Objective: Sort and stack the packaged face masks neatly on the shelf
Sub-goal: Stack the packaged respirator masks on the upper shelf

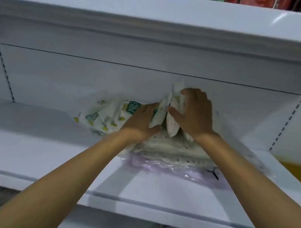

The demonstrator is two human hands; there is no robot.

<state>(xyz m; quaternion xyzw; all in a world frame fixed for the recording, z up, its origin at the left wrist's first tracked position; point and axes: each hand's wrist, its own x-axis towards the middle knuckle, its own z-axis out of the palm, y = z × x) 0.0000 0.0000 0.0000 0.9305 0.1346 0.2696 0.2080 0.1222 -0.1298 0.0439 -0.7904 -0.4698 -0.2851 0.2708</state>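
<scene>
Some upright mask packs (172,125) are held at the back of the white shelf (32,148), on top of a flat stack (170,149) of packs. The grip of the left hand (139,121) and of the right hand (194,114) is clamped on them from both sides. Loose packs (101,117) are seen just to the left.

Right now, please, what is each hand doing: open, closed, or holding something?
Left hand: holds one white mask pack between thumb and fingers.
Right hand: fingers curled round an upright bundle of packs.
</scene>
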